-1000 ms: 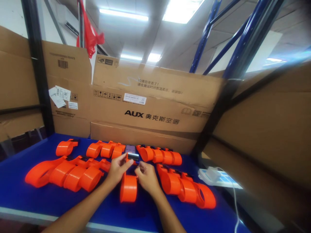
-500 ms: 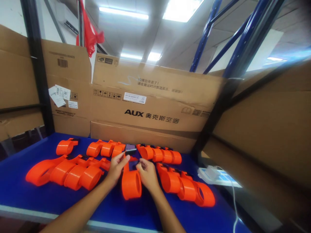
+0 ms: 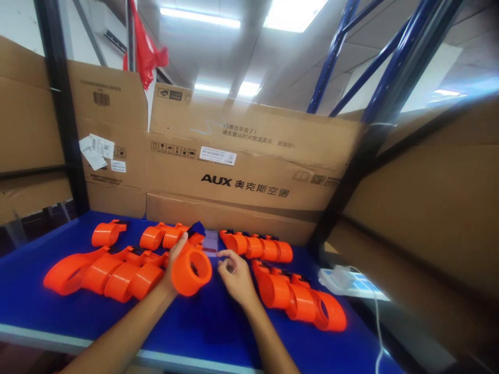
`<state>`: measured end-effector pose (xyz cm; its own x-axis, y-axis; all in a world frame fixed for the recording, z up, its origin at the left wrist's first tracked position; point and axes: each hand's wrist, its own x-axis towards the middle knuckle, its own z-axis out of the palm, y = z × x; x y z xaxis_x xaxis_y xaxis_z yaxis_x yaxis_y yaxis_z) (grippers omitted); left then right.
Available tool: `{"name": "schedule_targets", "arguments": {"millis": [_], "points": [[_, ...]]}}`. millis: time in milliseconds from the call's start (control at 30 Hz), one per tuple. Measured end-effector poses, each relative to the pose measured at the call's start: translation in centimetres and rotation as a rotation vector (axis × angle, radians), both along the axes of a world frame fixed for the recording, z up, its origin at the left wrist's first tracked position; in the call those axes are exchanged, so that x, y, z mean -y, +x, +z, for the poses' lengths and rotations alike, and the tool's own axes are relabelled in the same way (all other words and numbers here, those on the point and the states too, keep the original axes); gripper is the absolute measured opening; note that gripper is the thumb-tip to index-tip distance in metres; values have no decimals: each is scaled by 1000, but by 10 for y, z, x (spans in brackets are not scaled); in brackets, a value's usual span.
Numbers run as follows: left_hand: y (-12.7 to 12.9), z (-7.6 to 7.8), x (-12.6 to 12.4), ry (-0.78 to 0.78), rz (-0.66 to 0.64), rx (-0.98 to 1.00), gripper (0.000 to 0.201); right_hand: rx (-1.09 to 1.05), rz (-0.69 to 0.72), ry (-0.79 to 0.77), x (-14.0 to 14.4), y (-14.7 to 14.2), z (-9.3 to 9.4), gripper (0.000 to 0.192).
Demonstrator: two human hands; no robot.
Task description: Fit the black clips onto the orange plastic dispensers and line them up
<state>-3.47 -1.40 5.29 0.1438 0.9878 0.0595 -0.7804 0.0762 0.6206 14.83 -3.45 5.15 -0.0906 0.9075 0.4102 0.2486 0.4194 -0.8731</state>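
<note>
My left hand (image 3: 173,266) is closed around an orange rolled band (image 3: 191,271), raised over the table. The band's round opening faces me, and a dark blue flap (image 3: 197,228) sticks up at its top end. Most of my left fingers are hidden behind the band. To its right, my right hand (image 3: 236,275) hovers with curled fingers and a gap between thumb and forefinger. I see nothing in it. Similar orange bands (image 3: 145,280) lie in a row left of my left hand. Others (image 3: 302,304) lie on the right, with dark tabs on their ends.
The bands lie on a blue table surface (image 3: 218,332). A purple-grey flat rectangle (image 3: 211,242) lies behind my hands, among the back rows of bands (image 3: 268,249). Cardboard panels (image 3: 249,171) wall the back and sides. A white power strip with a cable (image 3: 343,280) sits at right.
My left hand has turned and lifted the orange band up and left, so its opening now faces me. My right hand has come away from the band.
</note>
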Motion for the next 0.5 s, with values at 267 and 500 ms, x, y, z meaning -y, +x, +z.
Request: {"name": "schedule_targets", "arguments": {"millis": [267,500], "points": [[-6,4,0,-3,35,24,47,365,171,180,12,-13,8,25],[0,11,6,23,71,60,42,491,242,289,19,-12,16,8]]}}
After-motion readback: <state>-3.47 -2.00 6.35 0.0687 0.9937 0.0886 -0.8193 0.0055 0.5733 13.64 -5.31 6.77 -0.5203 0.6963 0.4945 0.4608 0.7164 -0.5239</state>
